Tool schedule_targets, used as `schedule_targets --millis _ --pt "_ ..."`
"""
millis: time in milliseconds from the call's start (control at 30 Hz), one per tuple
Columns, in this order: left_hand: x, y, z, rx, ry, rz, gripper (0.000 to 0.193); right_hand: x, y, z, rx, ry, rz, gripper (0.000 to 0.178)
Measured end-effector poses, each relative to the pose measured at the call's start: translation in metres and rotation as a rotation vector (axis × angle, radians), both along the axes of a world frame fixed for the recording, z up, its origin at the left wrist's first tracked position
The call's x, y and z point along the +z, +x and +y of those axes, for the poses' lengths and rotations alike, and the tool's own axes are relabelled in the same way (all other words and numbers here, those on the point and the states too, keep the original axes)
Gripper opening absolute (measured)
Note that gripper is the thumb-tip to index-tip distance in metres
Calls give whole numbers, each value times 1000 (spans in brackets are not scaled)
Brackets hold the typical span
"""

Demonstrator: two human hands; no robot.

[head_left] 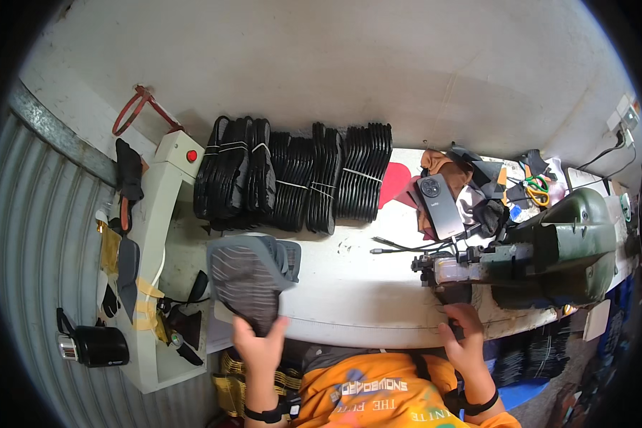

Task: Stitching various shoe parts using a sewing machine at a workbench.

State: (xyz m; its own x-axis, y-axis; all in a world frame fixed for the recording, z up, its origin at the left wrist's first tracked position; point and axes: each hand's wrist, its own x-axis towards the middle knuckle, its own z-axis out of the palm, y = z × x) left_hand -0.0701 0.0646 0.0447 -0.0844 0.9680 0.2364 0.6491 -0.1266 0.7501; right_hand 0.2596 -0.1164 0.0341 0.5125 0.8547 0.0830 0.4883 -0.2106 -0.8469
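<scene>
Nearest to us, below the table edge, is an orange printed shirt (378, 389), with a dark band at each wrist. Our left hand (260, 346) is closed around the narrow lower end of a grey striped piece (244, 274), thumb on one side and fingers on the other; the piece is raised at the left part of the white table (349, 292), its wide end pointing away from us. Our right hand (465, 334) is at the table's front edge, fingers bent, by a dark piece (455, 294) beneath the arm of the green sewing machine (567, 246); we can't make out whether it grips that piece. Off to the left sits a black flask (101, 346) with a silver-coloured end. Just beyond the grey striped piece, and partly hidden by it, we see another grey piece (291, 261). Further back, a phone (439, 207) lies among leather-like scraps (453, 167), near scissors (537, 191) with yellow and green handles. Tied bundles of black pieces (290, 175) stand in a row beside a red piece (394, 184), before the pale wall (335, 64).
</scene>
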Motion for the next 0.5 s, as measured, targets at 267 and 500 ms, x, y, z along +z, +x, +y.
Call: schedule_targets --millis 267,500 --pt "53 106 -50 -811 -413 -591 31 33 -20 25 355 31 1144 40" --pt "50 146 -94 -974 -827 -1081 49 52 -40 29 56 308 1829 51"
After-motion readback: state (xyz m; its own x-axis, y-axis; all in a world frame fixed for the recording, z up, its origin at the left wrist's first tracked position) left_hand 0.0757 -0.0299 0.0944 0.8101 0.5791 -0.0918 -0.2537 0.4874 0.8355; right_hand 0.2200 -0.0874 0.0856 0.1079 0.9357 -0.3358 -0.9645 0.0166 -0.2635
